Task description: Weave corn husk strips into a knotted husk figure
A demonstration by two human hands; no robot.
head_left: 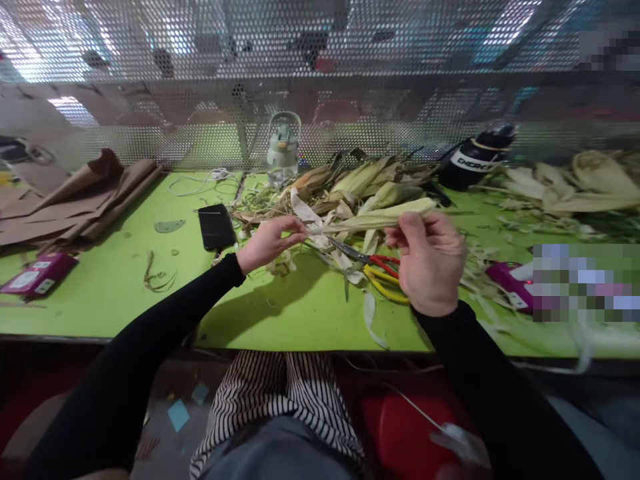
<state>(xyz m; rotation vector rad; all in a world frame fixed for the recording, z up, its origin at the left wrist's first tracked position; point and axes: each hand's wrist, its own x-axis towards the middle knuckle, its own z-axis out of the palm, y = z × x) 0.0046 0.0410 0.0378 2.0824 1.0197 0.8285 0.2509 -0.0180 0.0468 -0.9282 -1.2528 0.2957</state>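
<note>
A pale green corn husk [370, 219] is stretched between my two hands above the table. My left hand [273, 241] is closed, pinching its narrow, stringy end. At the broad end, my right hand [431, 263] grips the husk between thumb and fingers. Just below the husk are scissors [385, 283] with one red and one yellow handle, blades pointing left; the right hand covers part of the handles, and whether it touches them I cannot tell. Behind the hands lies a heap of corn husks [360, 183], green, cream and brown, with loose strips around it.
On the green table [310, 313], a black phone [216, 227] lies left of my left hand. A clear bottle [283, 150] and a black ENERGY bottle [475, 160] stand behind. Brown paper [90, 200] and a purple box [40, 275] are at left. Perforated metal mesh [190, 127] closes the back.
</note>
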